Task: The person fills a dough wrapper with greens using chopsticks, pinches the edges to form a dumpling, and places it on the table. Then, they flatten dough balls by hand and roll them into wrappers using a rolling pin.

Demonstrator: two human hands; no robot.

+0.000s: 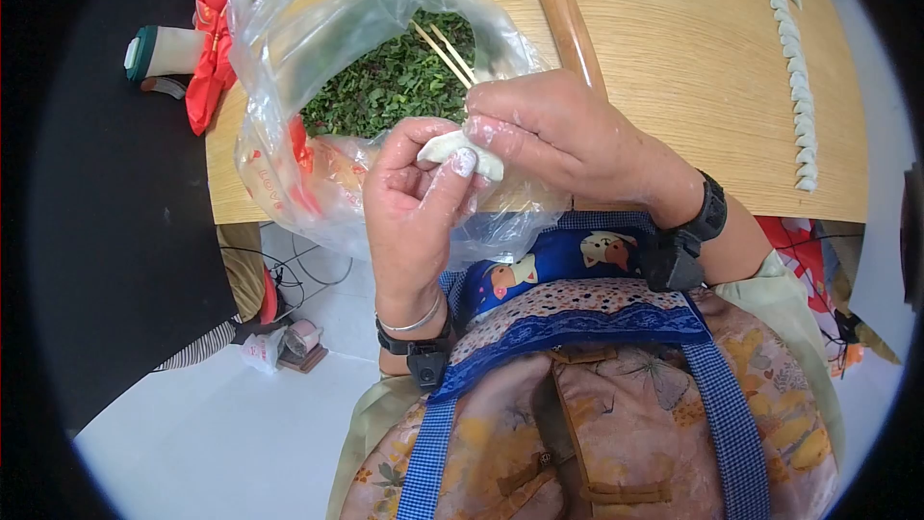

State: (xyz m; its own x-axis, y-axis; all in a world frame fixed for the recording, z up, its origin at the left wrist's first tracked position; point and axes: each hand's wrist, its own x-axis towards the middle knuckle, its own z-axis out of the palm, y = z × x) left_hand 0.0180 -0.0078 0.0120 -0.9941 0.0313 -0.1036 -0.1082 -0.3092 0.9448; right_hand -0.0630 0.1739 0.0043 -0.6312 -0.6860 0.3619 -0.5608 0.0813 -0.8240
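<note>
Patterned cloth (626, 414) over the wearer's chest fills the bottom of my feed, closest to the lens, with a blue-trimmed apron (577, 303) just beyond it. Past that, both bare hands meet over the near edge of a wood-grain table (674, 67), and there I find the dough piece (447, 146). It looks pale and matte, folded into a plump, slightly curved shape that tapers towards its ends. White powder shows on the fingers around it.

From my end, the left hand (416, 183) is closed on it: the thumb lies across the front, the curled fingers sit behind, and the dough shows to either side of the thumb. The right hand (553, 125) is curled in, its fingertips up against the dough's upper right part — whether they pinch it I can't tell, since the hand hides that spot.

Just behind the hands, a clear plastic bag (265, 67) holds chopped greens (380, 87). Two chopsticks (448, 58) reach from over the greens to the right hand — held or merely hidden there, I can't tell.
</note>
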